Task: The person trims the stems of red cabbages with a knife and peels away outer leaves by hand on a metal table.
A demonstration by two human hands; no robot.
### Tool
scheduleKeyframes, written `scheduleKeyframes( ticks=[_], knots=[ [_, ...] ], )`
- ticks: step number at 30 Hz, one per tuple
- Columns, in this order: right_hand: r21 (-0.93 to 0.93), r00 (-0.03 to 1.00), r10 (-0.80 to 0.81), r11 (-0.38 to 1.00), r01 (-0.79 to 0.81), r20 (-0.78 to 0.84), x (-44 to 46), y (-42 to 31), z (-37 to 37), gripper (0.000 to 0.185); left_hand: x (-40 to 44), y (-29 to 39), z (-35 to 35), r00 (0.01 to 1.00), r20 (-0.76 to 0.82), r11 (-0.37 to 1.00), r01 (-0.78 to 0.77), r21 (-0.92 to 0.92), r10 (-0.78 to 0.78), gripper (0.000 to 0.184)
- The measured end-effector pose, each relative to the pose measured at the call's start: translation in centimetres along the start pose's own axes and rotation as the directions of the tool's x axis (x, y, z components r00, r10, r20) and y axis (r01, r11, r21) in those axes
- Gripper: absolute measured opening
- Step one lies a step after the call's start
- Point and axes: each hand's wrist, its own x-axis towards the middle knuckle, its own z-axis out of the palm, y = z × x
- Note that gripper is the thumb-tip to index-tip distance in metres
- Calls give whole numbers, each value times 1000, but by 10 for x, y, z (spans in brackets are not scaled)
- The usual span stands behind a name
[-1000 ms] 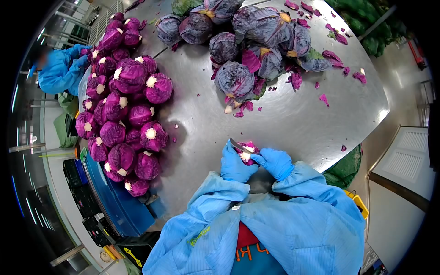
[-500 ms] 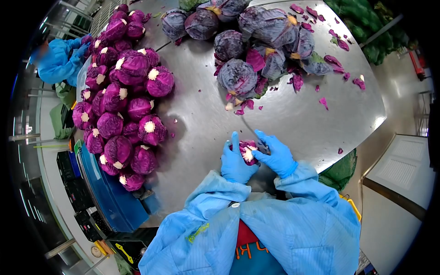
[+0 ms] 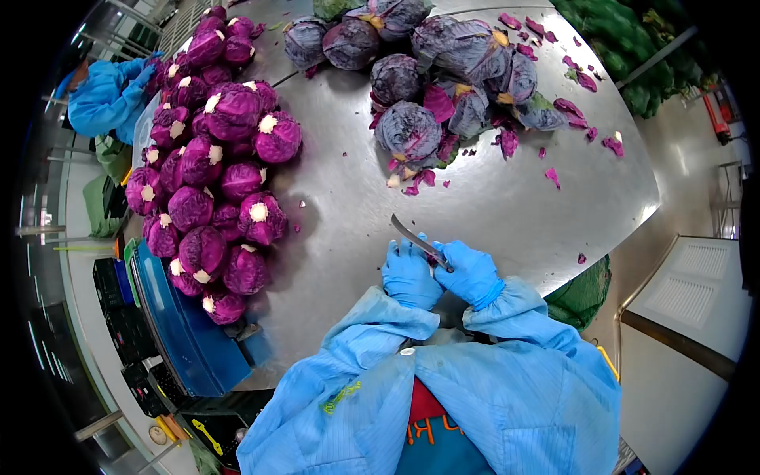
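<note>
In the head view, my gloved left hand [image 3: 412, 275] is curled over a red cabbage [image 3: 432, 260]. Only a sliver of the cabbage shows between my hands. A knife [image 3: 413, 236] with a dark curved blade is gripped in my right hand [image 3: 469, 274], its blade slanting up and left across the tips of my left fingers. The two hands are close together above the near edge of the steel table [image 3: 340, 229]. Whether the blade touches the cabbage is hidden.
Trimmed bright purple cabbages [image 3: 190, 208] are heaped on the left. Duller untrimmed cabbages [image 3: 408, 131] sit at the back, with torn leaves [image 3: 552, 178] scattered to their right. A blue bin [image 3: 190, 332] stands by the left edge. A person in blue [image 3: 107, 96] is at far left.
My right hand has turned, swinging the blade to point up and left. My left hand has rolled over the cabbage, hiding the pale cut stem seen before.
</note>
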Motion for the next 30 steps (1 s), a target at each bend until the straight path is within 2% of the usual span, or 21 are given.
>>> scheduleKeyframes(
  ticks=[4,7,9,11,12,13,14,15,17,20,21,22,23,24,26,28,29,30],
  knots=[
    [113,995,53,993,-43,-80,-7,0,4,35,-3,-4,-3,995,-85,990,-70,-123,60,58],
    [175,970,164,976,-132,-182,-10,6,10,31,-7,-2,1,996,-87,995,-14,-100,5,63],
    [155,920,245,966,-206,-305,-11,30,11,29,-9,-9,-12,995,-95,967,-43,-250,19,67],
    [280,783,517,853,-440,-345,-11,92,-18,27,-15,-24,-21,992,-120,911,-89,-403,44,70],
    [256,768,546,837,-484,-335,-15,100,-47,31,-20,-36,-21,988,-144,871,-122,-477,60,72],
    [110,742,530,837,-537,-412,-23,148,-50,38,-25,-45,-19,983,-169,825,-149,-546,66,74],
    [48,760,492,850,-524,-425,-32,151,-68,51,-28,-52,-16,992,-122,827,-105,-552,44,78],
    [-57,709,436,830,-555,-554,-31,148,-76,57,-29,-53,-19,993,-105,825,-96,-557,45,80],
    [-23,644,372,855,-518,-669,-30,134,-81,54,-21,-53,-24,994,-89,815,-101,-571,61,84],
    [125,828,210,978,-169,-520,-24,106,-44,48,-23,-63,-5,998,-18,836,-63,-545,64,96],
    [544,861,464,786,-292,-208,-18,76,-29,41,-23,-61,-8,999,-35,872,-40,-487,26,99],
    [652,916,386,723,-230,-105,-10,57,-8,36,-22,-56,-13,998,-56,904,-16,-428,-9,102],
    [626,954,293,756,-193,-60,-3,45,11,37,-23,-52,-15,996,-81,930,11,-369,-44,105],
    [783,965,263,596,-181,23,4,35,28,42,-26,-51,-12,992,-59,916,78,-394,-109,107],
    [780,931,236,509,-363,279,15,27,43,43,-37,-53,-6,968,-9,873,223,-434,-251,110],
    [754,848,169,396,-525,502,26,19,37,42,-39,-59,-4,933,190,729,358,-583,-306,112],
    [785,874,116,396,-476,472,28,22,41,41,-39,-63,-3,905,289,640,426,-640,-313,112],
    [814,896,65,394,-428,440,30,25,44,41,-40,-69,1,907,299,622,421,-660,-297,113]
  ],
)
